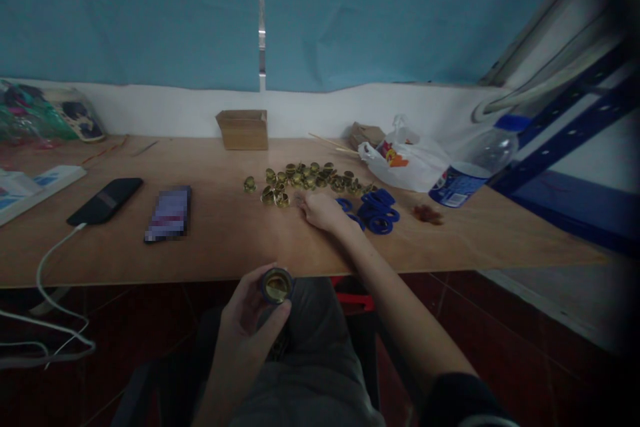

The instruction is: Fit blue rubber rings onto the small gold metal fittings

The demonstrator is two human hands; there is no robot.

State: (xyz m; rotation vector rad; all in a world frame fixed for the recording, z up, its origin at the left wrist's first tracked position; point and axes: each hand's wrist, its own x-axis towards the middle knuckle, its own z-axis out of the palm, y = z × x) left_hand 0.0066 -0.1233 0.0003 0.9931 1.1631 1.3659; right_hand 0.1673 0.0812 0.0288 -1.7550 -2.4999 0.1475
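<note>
Golden caps [309, 181], over twenty, left hand [246, 321] grasping one disc [277, 286], right hand [321, 209], grip unclear

1 camera, worn on the person's head, gives this 1 view. It looks forward and down from above and behind the fingers. Those of the left hand [243, 340] are nearer the lens, low in view; those of the right hand [323, 210] are farther out, above the table [215, 240]. Beyond the fingers, the view reaches the blue covering [400, 20]; below them, the lap [317, 340].
</note>
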